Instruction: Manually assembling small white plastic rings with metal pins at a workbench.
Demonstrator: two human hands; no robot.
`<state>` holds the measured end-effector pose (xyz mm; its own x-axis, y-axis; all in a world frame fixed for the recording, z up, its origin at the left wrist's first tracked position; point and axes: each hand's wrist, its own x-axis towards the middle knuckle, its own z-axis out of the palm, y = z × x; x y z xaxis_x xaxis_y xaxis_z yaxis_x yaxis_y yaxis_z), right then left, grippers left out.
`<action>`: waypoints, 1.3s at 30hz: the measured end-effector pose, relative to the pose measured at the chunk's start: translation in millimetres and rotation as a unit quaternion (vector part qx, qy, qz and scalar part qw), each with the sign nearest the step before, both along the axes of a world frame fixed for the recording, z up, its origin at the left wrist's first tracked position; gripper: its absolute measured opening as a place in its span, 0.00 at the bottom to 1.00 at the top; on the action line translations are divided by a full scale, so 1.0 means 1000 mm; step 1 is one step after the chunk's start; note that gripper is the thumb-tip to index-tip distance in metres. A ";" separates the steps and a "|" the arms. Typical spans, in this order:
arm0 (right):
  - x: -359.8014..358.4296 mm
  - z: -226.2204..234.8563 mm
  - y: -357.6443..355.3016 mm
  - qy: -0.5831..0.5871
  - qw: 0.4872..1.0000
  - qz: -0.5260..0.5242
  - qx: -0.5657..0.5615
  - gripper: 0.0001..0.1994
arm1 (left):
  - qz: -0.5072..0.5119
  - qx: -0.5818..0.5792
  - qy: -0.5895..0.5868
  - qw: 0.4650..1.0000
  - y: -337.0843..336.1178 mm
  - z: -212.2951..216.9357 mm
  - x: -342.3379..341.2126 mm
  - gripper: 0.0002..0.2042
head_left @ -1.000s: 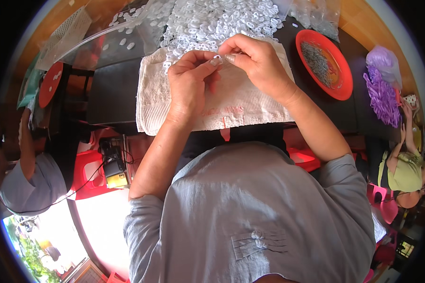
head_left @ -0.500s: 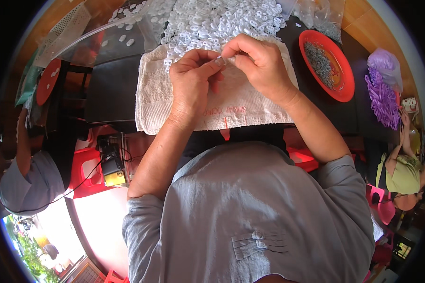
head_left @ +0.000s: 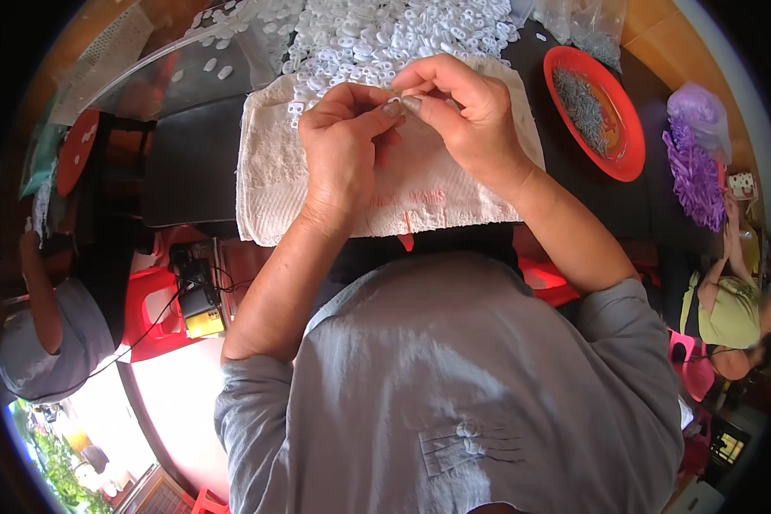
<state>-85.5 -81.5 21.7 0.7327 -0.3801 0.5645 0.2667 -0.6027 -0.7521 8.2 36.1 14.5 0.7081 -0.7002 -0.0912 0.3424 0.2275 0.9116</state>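
Note:
Over a cream towel (head_left: pixel 283 184), my two hands meet at the fingertips. My left hand (head_left: pixel 343 150) pinches a small white plastic piece (head_left: pixel 394 100), of which only a bit shows between thumb and finger. Against it, the thumb and forefinger of my right hand (head_left: pixel 475 120) are pressed together; what they hold is too small and covered to make out. A heap of white plastic pieces with holes (head_left: pixel 394 38) lies just beyond my hands and spills onto the towel's far edge. To the right stands a red dish (head_left: pixel 630 146) holding many thin grey metal pieces (head_left: pixel 581 103).
Clear plastic sheeting (head_left: pixel 188 73) with loose white pieces lies at the far left of the dark table (head_left: pixel 188 171). Clear bags (head_left: pixel 595 38) sit at the far right, near a purple bundle (head_left: pixel 694 180). Other people sit left (head_left: pixel 51 343) and right (head_left: pixel 728 313).
My right fingertips have moved slightly left, closer to the left ones, and the right thumb now lies by the white piece. The view has shifted a little.

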 end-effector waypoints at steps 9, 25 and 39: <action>-0.004 0.000 -0.017 0.034 0.983 -0.053 -0.175 0.04 | 0.002 -0.025 0.016 1.000 0.001 0.001 0.001 0.03; -0.009 0.001 -0.002 0.094 0.995 -0.031 -0.005 0.01 | -0.021 0.004 -0.021 1.000 0.004 0.000 -0.002 0.02; -0.009 0.007 -0.004 0.110 0.992 -0.018 0.053 0.05 | -0.007 -0.004 0.005 1.000 0.002 0.002 -0.002 0.01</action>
